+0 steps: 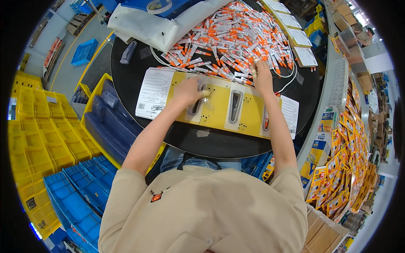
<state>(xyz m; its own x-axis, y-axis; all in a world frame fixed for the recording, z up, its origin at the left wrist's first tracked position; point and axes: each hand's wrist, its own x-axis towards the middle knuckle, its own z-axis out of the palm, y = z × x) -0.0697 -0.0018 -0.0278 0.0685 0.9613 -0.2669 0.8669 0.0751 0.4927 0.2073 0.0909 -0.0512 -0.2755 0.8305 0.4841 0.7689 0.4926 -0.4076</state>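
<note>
We are loading small orange-capped glue tubes into the yellow fixture plate that lies across the near side of the round black table. Our left hand rests over the leftmost slot, fingers curled and pinching what looks like a tube at its mouth. Our right hand reaches into the heap just behind the plate, fingers closed on a tube. The middle slot looks empty. Next, we judge, the picked tube needs turning lengthwise and lowering squarely into that open slot. A printed sheet lies beside the plate.
</note>
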